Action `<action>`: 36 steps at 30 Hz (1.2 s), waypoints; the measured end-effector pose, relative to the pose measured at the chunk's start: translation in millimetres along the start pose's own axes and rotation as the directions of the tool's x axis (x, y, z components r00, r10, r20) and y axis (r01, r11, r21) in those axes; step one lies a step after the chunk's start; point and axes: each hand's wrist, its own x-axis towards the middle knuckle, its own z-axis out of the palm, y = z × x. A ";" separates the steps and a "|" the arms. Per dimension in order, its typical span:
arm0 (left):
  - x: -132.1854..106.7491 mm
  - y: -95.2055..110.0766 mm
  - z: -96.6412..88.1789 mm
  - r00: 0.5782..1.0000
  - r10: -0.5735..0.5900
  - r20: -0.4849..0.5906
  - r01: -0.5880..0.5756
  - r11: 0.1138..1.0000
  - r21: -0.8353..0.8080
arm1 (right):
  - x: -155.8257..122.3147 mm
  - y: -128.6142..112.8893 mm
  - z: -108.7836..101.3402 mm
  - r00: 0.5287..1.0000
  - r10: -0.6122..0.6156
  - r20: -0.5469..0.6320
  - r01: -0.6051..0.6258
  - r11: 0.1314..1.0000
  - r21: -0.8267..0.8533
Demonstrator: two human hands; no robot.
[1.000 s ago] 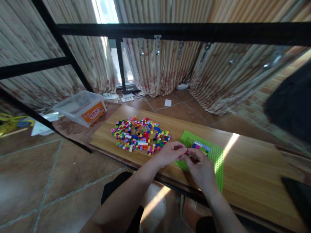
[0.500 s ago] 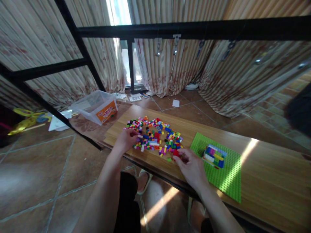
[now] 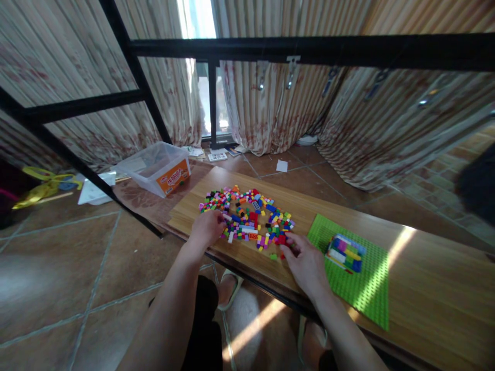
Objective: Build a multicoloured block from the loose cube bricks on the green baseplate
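Observation:
A pile of small coloured bricks (image 3: 247, 216) is spread on a wooden table (image 3: 425, 288). My left hand (image 3: 208, 229) rests at the pile's near left edge, fingers curled among the bricks; what they hold is hidden. At the near right edge of the pile lies my right hand (image 3: 305, 260), its fingertips pinched by a red brick (image 3: 281, 240). Right of it a green baseplate (image 3: 367, 288) carries a small block of stacked bricks (image 3: 345, 253).
A clear plastic box with an orange label (image 3: 157, 168) stands on the table's far left end. Black metal frame bars (image 3: 309, 49) cross above and to the left. Curtains hang behind; papers lie on the tiled floor.
Both hands left the baseplate and moved left to the loose pile. The stacked block now stands uncovered on the baseplate. The view has swung left.

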 end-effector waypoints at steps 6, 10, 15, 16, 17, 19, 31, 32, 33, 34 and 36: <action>2.2 -0.5 1.8 0.998 -0.029 -0.061 0.031 0.999 0.030 | -1.2 0.5 -3.9 1.000 -0.001 -0.003 0.001 1.000 -0.008; 5.2 -2.4 2.4 0.999 -0.012 -0.037 0.013 1.000 0.006 | -2.5 1.6 -8.2 1.000 0.014 -0.004 -0.014 1.000 -0.007; 4.5 -11.7 -3.1 0.998 0.051 0.028 -0.048 0.993 -0.105 | -3.1 2.3 -11.4 1.000 -0.001 -0.006 0.001 1.000 -0.004; 3.4 -13.8 -5.0 0.995 0.082 0.048 -0.075 0.988 -0.133 | -3.2 2.2 -11.7 1.000 -0.008 -0.006 0.008 1.000 -0.002; 2.2 -15.6 -6.9 0.992 0.112 0.064 -0.101 0.983 -0.154 | -3.2 2.1 -11.7 1.000 -0.015 -0.008 0.015 1.000 0.001; 0.0 -18.2 -9.8 0.984 0.158 0.088 -0.141 0.975 -0.174 | -3.2 1.8 -11.6 1.000 -0.027 -0.012 0.027 1.000 0.007; -2.9 -2.3 -4.4 0.990 0.124 0.063 -0.122 0.992 -0.031 | -3.7 5.3 -8.6 0.999 -0.037 0.011 0.037 0.999 -0.008; -3.0 0.0 -4.6 0.992 0.108 0.060 -0.107 0.994 -0.018 | -3.7 5.0 -8.7 0.999 -0.032 0.010 0.032 0.999 -0.005; -2.8 2.0 -4.6 0.994 0.095 0.056 -0.095 0.995 -0.009 | -3.8 4.7 -8.9 1.000 -0.028 0.008 0.028 1.000 -0.002; -2.4 3.6 -4.3 0.995 0.087 0.054 -0.087 0.996 -0.002 | -4.0 4.2 -9.2 1.000 -0.028 0.006 0.028 1.000 0.002; -1.1 5.2 -2.7 0.996 0.076 0.053 -0.076 0.997 0.003 | -4.2 3.3 -9.7 0.999 -0.037 0.003 0.037 0.999 0.009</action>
